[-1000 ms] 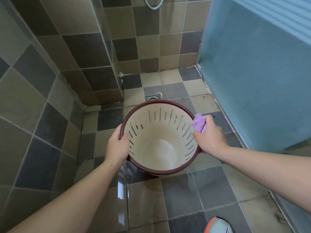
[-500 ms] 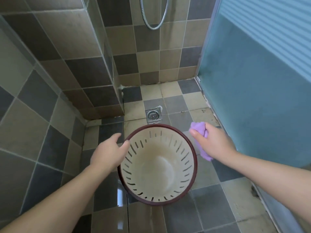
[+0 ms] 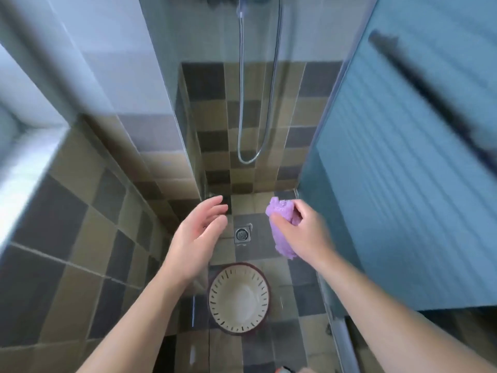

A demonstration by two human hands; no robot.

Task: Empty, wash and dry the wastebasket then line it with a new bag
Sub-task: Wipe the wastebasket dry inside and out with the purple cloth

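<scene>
The wastebasket [image 3: 239, 297], cream inside with slots near a dark red rim, stands upright and empty on the tiled shower floor, far below both hands. My left hand [image 3: 199, 235] hovers above and left of it, fingers spread, holding nothing. My right hand [image 3: 304, 235] is up to the right, closed around a crumpled purple cloth [image 3: 282, 227] that hangs partly below the palm. Neither hand touches the wastebasket.
A floor drain [image 3: 242, 234] lies beyond the wastebasket. A shower hose [image 3: 255, 103] loops down the tiled back wall. A frosted blue glass door [image 3: 403, 184] closes the right side; a glass panel edge [image 3: 188, 157] and tiled wall stand on the left.
Both hands let go of the wastebasket, which now stands on the floor. The view rose and tilted up, and both hands lifted well above the basket, the cloth staying in the right hand.
</scene>
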